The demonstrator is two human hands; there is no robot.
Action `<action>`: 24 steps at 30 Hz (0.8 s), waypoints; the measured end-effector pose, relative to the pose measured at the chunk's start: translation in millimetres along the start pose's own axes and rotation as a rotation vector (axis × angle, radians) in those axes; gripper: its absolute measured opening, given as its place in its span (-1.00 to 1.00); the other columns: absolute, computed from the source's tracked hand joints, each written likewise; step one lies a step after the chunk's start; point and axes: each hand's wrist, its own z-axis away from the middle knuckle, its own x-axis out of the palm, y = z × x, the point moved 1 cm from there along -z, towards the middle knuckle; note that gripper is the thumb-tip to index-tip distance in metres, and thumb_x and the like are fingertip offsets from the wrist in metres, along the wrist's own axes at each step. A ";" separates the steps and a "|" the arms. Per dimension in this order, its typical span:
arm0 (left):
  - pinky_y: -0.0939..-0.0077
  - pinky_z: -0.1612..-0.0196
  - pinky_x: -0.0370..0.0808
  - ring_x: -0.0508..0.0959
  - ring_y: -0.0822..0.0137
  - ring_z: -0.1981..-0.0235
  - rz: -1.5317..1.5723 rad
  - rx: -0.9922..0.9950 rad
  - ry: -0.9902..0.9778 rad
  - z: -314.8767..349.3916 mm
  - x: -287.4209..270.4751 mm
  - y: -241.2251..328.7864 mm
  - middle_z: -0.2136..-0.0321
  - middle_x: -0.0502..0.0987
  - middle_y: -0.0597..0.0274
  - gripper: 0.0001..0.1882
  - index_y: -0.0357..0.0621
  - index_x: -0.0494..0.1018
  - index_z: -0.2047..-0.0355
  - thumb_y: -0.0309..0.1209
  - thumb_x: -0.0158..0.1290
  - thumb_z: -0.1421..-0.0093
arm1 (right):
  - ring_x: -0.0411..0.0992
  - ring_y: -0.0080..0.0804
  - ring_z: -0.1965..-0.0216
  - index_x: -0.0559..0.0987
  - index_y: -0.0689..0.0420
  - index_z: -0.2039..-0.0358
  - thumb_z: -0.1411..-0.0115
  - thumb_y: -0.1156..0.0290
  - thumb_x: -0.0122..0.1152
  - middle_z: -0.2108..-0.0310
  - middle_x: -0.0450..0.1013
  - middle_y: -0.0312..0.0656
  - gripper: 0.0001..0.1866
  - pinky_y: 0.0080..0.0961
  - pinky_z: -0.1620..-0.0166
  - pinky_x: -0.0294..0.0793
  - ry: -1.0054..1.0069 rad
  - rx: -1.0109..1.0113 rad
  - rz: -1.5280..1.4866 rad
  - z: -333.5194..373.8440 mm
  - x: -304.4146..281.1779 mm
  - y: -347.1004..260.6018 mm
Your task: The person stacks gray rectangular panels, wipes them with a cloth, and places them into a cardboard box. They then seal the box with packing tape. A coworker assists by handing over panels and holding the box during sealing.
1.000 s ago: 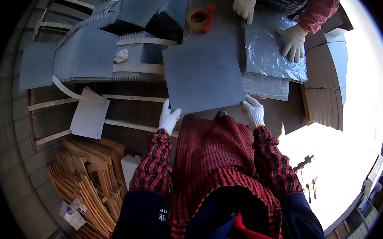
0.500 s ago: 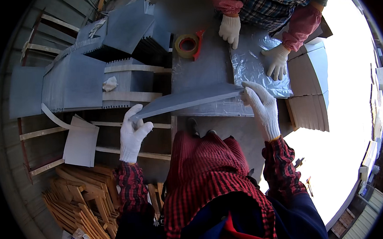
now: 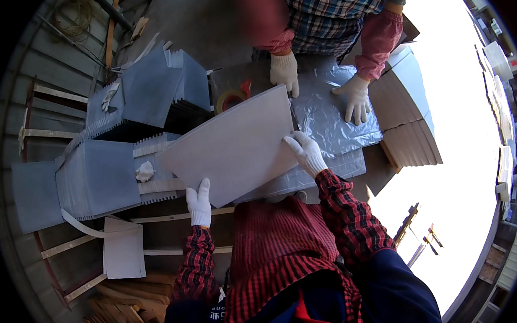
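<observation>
A flat, pale grey panel (image 3: 234,145) is held at a tilt in front of me, above the worktable. My left hand (image 3: 199,204), in a white knit glove, grips its lower near edge, with thumb and fingers raised against the sheet. My right hand (image 3: 306,152), gloved alike, holds the right edge with its fingertips; the fingers behind the panel are hidden. Beyond it, a red-handled tape dispenser (image 3: 246,89) with a roll of tape is partly covered by the panel. A plastic-wrapped stack (image 3: 332,103) lies right of the panel.
Across the table, a co-worker's two gloved hands (image 3: 354,99) rest on or beside the wrapped stack. Stacks of blue-grey sheets (image 3: 105,171) stand on wooden rails at left. More panels (image 3: 406,111) are piled at right. Wooden slats (image 3: 131,305) lie at lower left.
The panel has turned from nearly edge-on to showing its broad pale face. My right hand has moved left and lower; my left hand has shifted right and lower. The view has also shifted.
</observation>
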 end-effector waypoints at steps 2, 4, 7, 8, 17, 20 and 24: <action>0.38 -0.14 0.40 0.47 0.30 -0.02 0.148 -0.086 0.033 18.4 10.7 5.7 -0.05 0.50 0.12 -0.44 -0.35 0.32 -0.21 -0.18 0.11 -0.38 | 0.52 -0.14 0.14 0.57 0.26 0.05 -0.34 0.00 0.13 0.23 0.57 0.03 -0.49 -0.32 0.05 0.47 0.058 0.046 -0.082 30.4 -7.3 1.8; 0.40 -0.11 0.41 0.47 0.33 0.00 0.234 -0.255 0.018 42.1 22.7 18.4 -0.03 0.50 0.14 -0.47 -0.33 0.34 -0.18 -0.16 0.08 -0.40 | 0.47 -0.36 0.19 0.57 0.28 0.07 -0.38 0.07 0.12 0.28 0.54 -0.11 -0.54 -0.42 0.05 0.43 0.097 0.109 -0.152 58.3 -21.5 1.0; 0.43 -0.06 0.42 0.48 0.37 0.06 0.211 -0.310 0.008 66.5 47.4 6.3 0.05 0.53 0.15 -0.52 -0.31 0.39 -0.11 -0.14 0.06 -0.41 | 0.45 -0.40 0.19 0.59 0.32 0.09 -0.39 0.10 0.10 0.28 0.55 -0.11 -0.55 -0.41 0.05 0.43 0.085 0.200 -0.118 73.6 -52.9 17.0; 0.42 -0.06 0.42 0.48 0.36 0.06 0.211 -0.319 -0.010 71.0 59.8 6.7 0.05 0.54 0.15 -0.51 -0.32 0.40 -0.10 -0.13 0.06 -0.41 | 0.46 -0.38 0.18 0.59 0.32 0.07 -0.40 0.10 0.09 0.26 0.56 -0.09 -0.54 -0.40 0.05 0.43 0.120 0.166 -0.113 75.6 -63.5 23.6; 0.41 -0.03 0.43 0.51 0.31 0.10 0.130 -0.309 -0.025 63.9 181.9 38.2 0.12 0.58 0.06 -0.50 -0.43 0.44 -0.01 -0.13 0.08 -0.38 | 0.50 -0.24 0.13 0.58 0.34 0.04 -0.44 0.15 0.03 0.18 0.59 0.00 -0.55 -0.40 -0.02 0.43 0.152 0.146 -0.122 31.7 -160.3 89.6; 0.39 0.03 0.46 0.53 0.31 0.15 0.149 -0.329 -0.031 52.4 218.2 38.3 0.17 0.59 0.05 -0.49 -0.42 0.45 0.04 -0.10 0.09 -0.37 | 0.45 -0.38 0.12 0.57 0.35 -0.01 -0.45 0.12 0.03 0.16 0.58 -0.09 -0.52 -0.45 -0.04 0.40 0.123 0.163 -0.145 11.2 -186.2 104.7; 0.35 0.09 0.49 0.57 0.28 0.20 -0.014 -0.288 0.042 37.4 266.2 66.1 0.22 0.62 0.00 -0.48 -0.40 0.48 0.09 -0.06 0.12 -0.32 | 0.44 -0.43 0.11 0.56 0.35 -0.09 -0.44 0.16 0.06 0.12 0.57 -0.16 -0.52 -0.47 -0.03 0.39 0.166 0.216 -0.215 -17.0 -213.2 135.8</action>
